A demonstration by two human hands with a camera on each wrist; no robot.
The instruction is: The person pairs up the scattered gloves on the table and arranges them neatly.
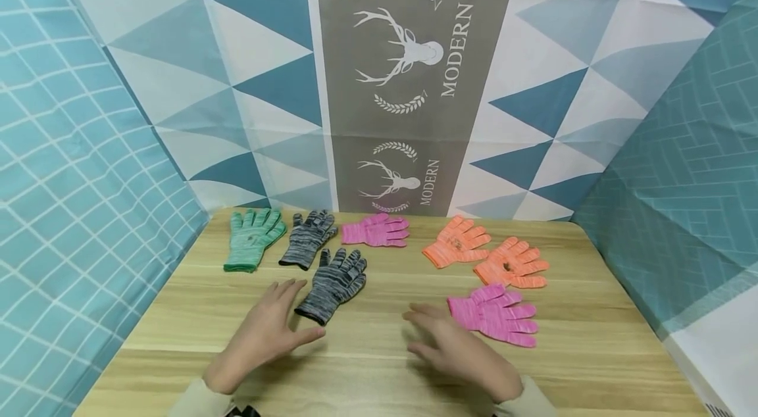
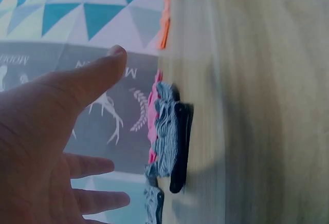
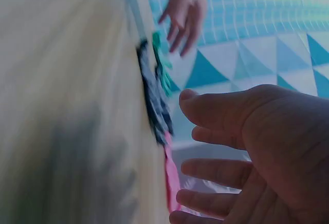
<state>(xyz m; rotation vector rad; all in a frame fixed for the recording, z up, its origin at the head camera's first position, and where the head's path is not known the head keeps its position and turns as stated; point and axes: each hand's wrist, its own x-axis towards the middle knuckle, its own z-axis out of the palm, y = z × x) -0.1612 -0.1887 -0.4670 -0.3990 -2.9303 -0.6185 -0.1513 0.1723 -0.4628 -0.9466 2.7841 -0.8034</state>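
Observation:
My left hand (image 1: 266,331) hovers over the front left of the wooden table, fingers spread and holding nothing. Just past its fingertips lies a dark grey striped glove (image 1: 335,282), its black cuff toward me. My right hand (image 1: 450,348) hangs over the table to the right, fingers loosely extended and nothing in it. Close beyond it lies a pink glove (image 1: 497,315), fingers pointing right. In the left wrist view the grey glove (image 2: 167,131) appears edge-on past the thumb. The right wrist view shows the thumb and fingers of the right hand (image 3: 252,147) apart.
Along the back of the table (image 1: 379,371) lie a green glove (image 1: 249,239), a second grey glove (image 1: 306,238) and another pink glove (image 1: 376,231). Two orange gloves (image 1: 457,243) with dark marks lie at the back right. Patterned cloth walls (image 1: 403,75) stand behind and at both sides.

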